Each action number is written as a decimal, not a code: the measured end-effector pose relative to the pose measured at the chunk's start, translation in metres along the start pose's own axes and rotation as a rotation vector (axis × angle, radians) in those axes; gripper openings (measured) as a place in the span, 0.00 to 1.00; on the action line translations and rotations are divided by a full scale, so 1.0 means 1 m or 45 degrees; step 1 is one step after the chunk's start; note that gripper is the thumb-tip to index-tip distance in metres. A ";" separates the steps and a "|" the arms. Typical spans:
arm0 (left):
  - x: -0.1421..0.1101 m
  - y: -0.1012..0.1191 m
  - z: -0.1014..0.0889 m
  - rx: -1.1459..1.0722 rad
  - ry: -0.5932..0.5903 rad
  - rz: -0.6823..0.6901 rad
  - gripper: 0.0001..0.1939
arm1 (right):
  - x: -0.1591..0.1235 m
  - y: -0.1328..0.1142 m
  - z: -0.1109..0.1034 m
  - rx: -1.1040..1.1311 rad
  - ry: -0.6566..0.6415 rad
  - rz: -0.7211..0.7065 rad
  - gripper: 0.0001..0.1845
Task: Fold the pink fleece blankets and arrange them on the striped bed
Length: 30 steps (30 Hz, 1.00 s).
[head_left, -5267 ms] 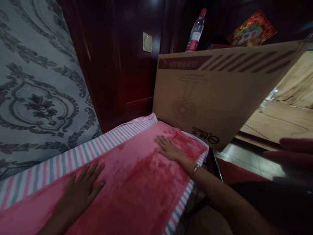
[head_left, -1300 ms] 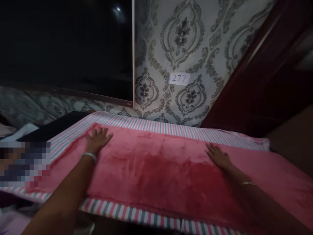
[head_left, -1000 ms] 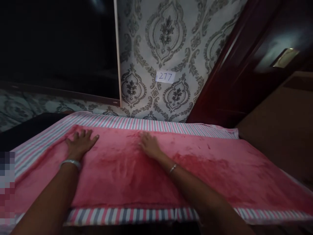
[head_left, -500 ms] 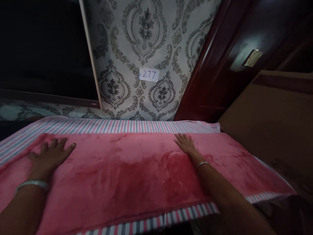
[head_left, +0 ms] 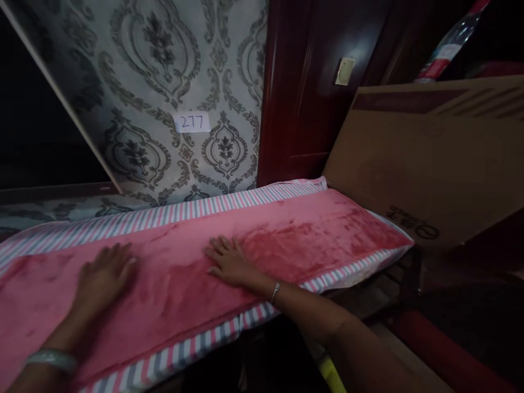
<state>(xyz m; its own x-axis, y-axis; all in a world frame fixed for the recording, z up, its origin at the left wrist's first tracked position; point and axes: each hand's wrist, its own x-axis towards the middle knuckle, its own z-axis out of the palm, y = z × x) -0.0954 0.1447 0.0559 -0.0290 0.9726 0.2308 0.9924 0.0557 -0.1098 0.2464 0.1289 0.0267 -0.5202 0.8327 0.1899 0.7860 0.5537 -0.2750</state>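
A pink plush cloth (head_left: 188, 234) is spread over a striped cloth (head_left: 192, 210) on a long, narrow surface. My left hand (head_left: 102, 281) rests on the left part of the plush, fingers stretched out and slightly blurred; a pale bangle circles that wrist. Near the middle of the plush lies my right hand (head_left: 229, 262), palm down with its fingers spread, a thin silver bracelet at its wrist. Darker brushed patches show on the pile around and to the right of it. Neither hand grips anything.
A big cardboard box (head_left: 429, 158) stands at the right end, with a plastic bottle (head_left: 444, 57) behind its top edge. Patterned wallpaper bears a paper marked 277 (head_left: 192, 122). A dark screen (head_left: 41, 120) is at left, a dark red door (head_left: 303, 93) beyond.
The view has swung to the right, bringing in the bottle and more of the box. My right hand has moved nearer to my left across the plush; both remain spread.
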 end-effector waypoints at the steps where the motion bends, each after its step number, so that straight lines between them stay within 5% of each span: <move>1: -0.009 0.020 0.001 -0.002 -0.049 0.078 0.36 | -0.003 -0.002 0.001 0.001 0.007 -0.005 0.34; 5: -0.034 0.060 0.010 -0.014 -0.128 0.185 0.34 | -0.025 0.038 -0.012 -0.102 -0.007 0.221 0.34; 12: -0.034 0.053 0.015 -0.052 -0.061 0.204 0.33 | -0.127 0.172 -0.068 -0.401 -0.088 0.909 0.33; 15: -0.034 0.055 0.014 -0.055 -0.055 0.196 0.33 | -0.160 0.199 -0.091 -0.414 -0.124 1.136 0.31; 18: -0.036 0.058 0.014 -0.066 -0.064 0.188 0.33 | -0.158 0.187 -0.097 -0.421 -0.001 1.165 0.31; 20: -0.036 0.060 0.013 -0.086 -0.070 0.180 0.33 | -0.138 0.160 -0.088 -0.386 0.064 0.968 0.31; 25: -0.041 0.065 0.002 -0.091 -0.136 0.155 0.32 | -0.072 0.073 -0.041 -0.076 -0.086 0.424 0.32; 30: -0.051 0.101 -0.016 -0.204 -0.122 0.160 0.33 | -0.046 0.027 -0.011 -0.051 -0.139 0.314 0.32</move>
<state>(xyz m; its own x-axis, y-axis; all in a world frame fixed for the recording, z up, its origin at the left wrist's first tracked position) 0.0079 0.0968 0.0482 0.0922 0.9870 0.1313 0.9950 -0.0962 0.0249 0.2952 0.1057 0.0212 -0.3429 0.9392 0.0183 0.9047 0.3355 -0.2627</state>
